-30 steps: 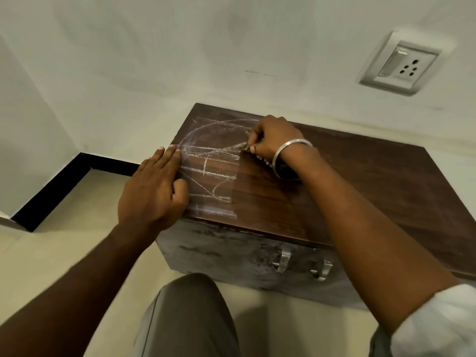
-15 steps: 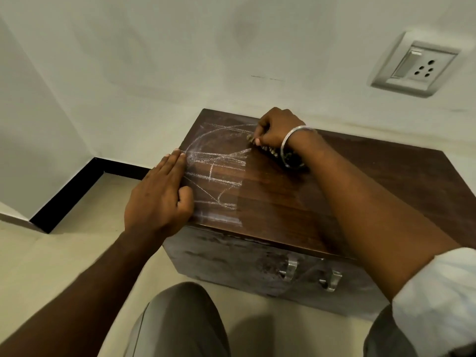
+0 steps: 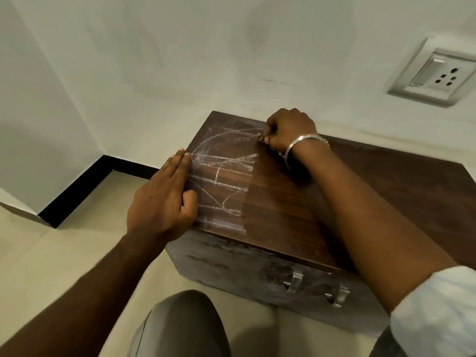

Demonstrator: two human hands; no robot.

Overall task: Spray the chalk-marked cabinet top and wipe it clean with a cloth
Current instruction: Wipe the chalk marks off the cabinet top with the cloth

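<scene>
A low dark wooden cabinet stands against the wall, its top (image 3: 360,191) brown and glossy. White chalk marks (image 3: 221,171), an arc and several crossing lines, cover the top's left part. My right hand (image 3: 288,130) is at the far edge of the marks, fingers pinched on a short piece of chalk (image 3: 259,137) whose tip touches the wood. My left hand (image 3: 164,199) lies flat, palm down, on the cabinet's left edge, holding nothing. No spray bottle or cloth is in view.
The cabinet front carries two metal handles (image 3: 296,280). A wall socket (image 3: 432,76) sits on the wall at upper right. A black skirting (image 3: 77,194) lines the corner at left, above the pale floor. My knee (image 3: 180,325) is in front of the cabinet.
My right hand has drawn the chalk away from me, from the middle of the marks to their far edge. The left hand has stayed on the cabinet's edge.
</scene>
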